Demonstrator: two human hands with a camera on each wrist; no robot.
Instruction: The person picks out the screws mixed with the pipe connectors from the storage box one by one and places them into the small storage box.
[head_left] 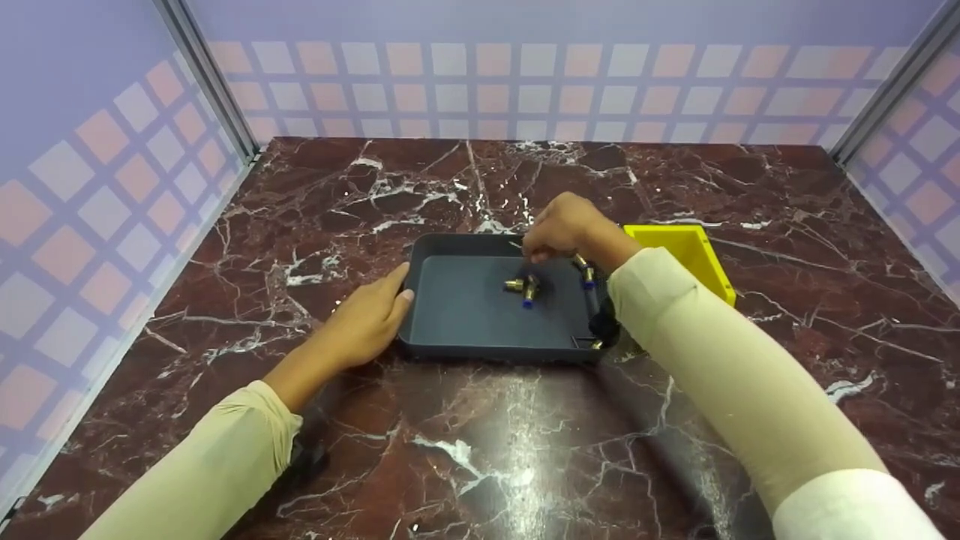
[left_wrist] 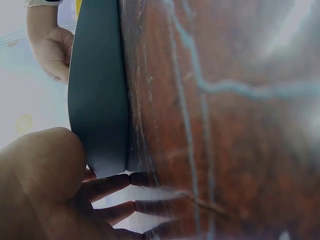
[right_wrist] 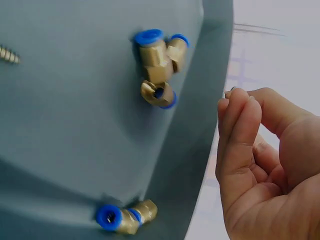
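Observation:
My left hand (head_left: 367, 319) rests against the left end of a dark grey tray (head_left: 472, 351), its thumb at the rim and its straight fingers along the outside wall. Over the tray's far right part, my right hand (head_left: 566, 229) pinches a small thin metal piece (head_left: 514, 244) between thumb and fingertips; most of it is hidden by the fingers. Brass push-in fittings with blue collars (right_wrist: 155, 62) lie together on the tray floor below that hand. Another brass fitting (right_wrist: 125, 220) lies by the tray's right wall. In the right wrist view a screw (right_wrist: 9, 55) shows at the left edge.
A yellow bin (head_left: 712, 259) stands just right of the tray, partly behind my right forearm. At the tray's near right corner sit a black round part (head_left: 602, 325) and a small brass piece (head_left: 597, 345). Patterned panels (head_left: 495, 82) enclose the marble-look table (head_left: 360, 465).

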